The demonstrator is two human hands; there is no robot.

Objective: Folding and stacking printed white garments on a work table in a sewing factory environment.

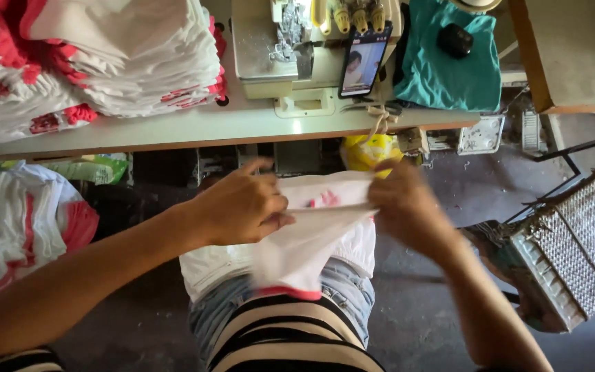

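A striped top (290,337) is seen below the grip; the white, red-printed garment (311,238) is held stretched by 2 hands, left hand (239,207) and right hand (404,203), apparently pinched shut.

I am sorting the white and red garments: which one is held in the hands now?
The garment over the lap, gripped by left hand and right hand; the others lie in a pile on the table and a heap at left.
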